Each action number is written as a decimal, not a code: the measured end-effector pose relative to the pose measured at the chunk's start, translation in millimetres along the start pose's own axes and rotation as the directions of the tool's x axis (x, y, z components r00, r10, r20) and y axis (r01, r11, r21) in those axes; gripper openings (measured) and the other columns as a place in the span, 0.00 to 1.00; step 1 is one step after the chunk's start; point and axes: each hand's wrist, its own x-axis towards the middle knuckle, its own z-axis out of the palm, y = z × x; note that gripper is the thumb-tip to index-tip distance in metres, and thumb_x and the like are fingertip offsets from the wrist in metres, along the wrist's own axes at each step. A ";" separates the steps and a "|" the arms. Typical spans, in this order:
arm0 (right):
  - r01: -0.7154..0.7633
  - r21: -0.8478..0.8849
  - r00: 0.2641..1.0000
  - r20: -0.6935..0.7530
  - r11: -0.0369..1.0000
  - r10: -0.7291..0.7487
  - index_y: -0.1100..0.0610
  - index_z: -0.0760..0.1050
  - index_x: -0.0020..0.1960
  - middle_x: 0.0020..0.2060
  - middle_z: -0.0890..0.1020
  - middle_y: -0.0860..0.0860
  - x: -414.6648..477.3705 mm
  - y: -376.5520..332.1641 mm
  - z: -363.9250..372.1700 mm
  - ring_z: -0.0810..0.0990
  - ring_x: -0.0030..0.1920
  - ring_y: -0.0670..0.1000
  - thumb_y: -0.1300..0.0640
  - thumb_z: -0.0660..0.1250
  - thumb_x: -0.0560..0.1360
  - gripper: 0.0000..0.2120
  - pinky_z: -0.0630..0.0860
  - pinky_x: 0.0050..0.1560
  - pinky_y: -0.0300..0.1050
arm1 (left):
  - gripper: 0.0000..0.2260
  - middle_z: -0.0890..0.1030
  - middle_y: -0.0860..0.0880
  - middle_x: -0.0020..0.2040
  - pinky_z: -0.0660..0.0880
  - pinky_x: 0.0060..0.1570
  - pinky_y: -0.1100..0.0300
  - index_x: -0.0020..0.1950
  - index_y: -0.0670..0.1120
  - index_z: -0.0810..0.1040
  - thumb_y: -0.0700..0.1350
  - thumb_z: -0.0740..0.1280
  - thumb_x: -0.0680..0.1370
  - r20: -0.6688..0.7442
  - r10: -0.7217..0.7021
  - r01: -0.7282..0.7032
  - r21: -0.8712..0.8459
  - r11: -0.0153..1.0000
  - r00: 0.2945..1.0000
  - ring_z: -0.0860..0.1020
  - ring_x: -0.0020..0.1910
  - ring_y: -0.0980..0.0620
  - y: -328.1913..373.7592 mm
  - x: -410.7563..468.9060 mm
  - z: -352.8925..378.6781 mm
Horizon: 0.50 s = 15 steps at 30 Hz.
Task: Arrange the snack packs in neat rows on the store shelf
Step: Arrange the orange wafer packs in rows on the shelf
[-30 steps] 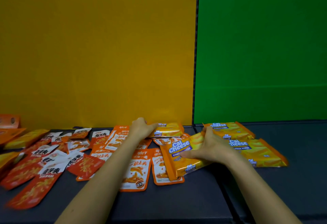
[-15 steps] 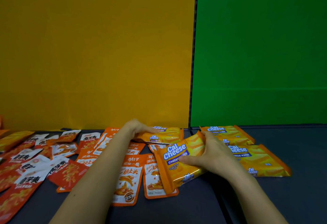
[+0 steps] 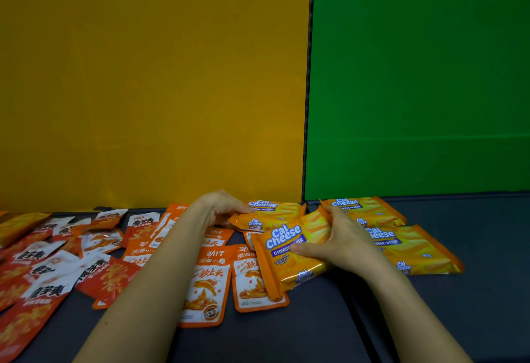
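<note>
Two yellow foil packs of Cal Cheese wafers are being handled at once, one in each hand. The nearer yellow foil wafer pack (image 3: 286,253) is gripped by the right hand (image 3: 341,243), with the thumb laid on its printed face and the fingers curled over its far edge. It is held tilted, its lower end over the flat orange sachets (image 3: 206,282), presumably so that it can be squared up and carried to the right. The farther yellow foil wafer pack (image 3: 275,213), lying close to the yellow back panel (image 3: 143,75), is held at its left end by the left hand (image 3: 220,207), fingers curled onto it, apparently to draw it clear of the mixed pile. A rear yellow wafer pack (image 3: 367,210) and a front yellow wafer pack (image 3: 415,250) are laid flat, just beside each other, on the dark grey shelf surface (image 3: 315,331) before the green back panel (image 3: 415,75), which suggests a row being started there. Red-and-white sachets (image 3: 43,276) are scattered at the left, unsorted.
</note>
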 end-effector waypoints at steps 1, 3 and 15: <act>-0.003 0.004 1.000 0.000 1.000 0.003 0.55 0.56 0.73 0.71 0.67 0.50 0.5 0.3 0.2 0.66 0.70 0.52 0.39 0.76 0.59 0.51 0.65 0.66 0.44 | 0.05 0.81 0.42 0.45 0.77 0.27 0.65 0.44 0.41 0.77 0.42 0.70 0.73 0.015 -0.006 0.007 -0.040 0.999 1.000 0.79 0.33 0.52 2.8 -5.9 1.9; -0.010 0.011 1.000 0.001 1.000 0.010 0.55 0.56 0.73 0.71 0.67 0.50 0.6 0.1 0.2 0.66 0.70 0.52 0.39 0.76 0.60 0.50 0.65 0.66 0.45 | 0.06 0.79 0.44 0.40 0.74 0.20 0.66 0.48 0.39 0.76 0.42 0.67 0.76 0.057 -0.015 0.021 -0.105 0.994 0.998 0.79 0.29 0.53 5.1 -11.9 6.1; -0.095 0.110 0.993 -0.066 0.989 0.102 0.57 0.67 0.68 0.63 0.76 0.53 -0.5 -1.8 -2.6 0.74 0.63 0.53 0.44 0.78 0.60 0.42 0.70 0.62 0.45 | 0.11 0.77 0.43 0.34 0.76 0.18 0.60 0.40 0.42 0.66 0.31 0.55 0.79 -0.073 0.103 -0.123 -0.367 0.922 0.992 0.78 0.22 0.53 4.7 -30.8 21.3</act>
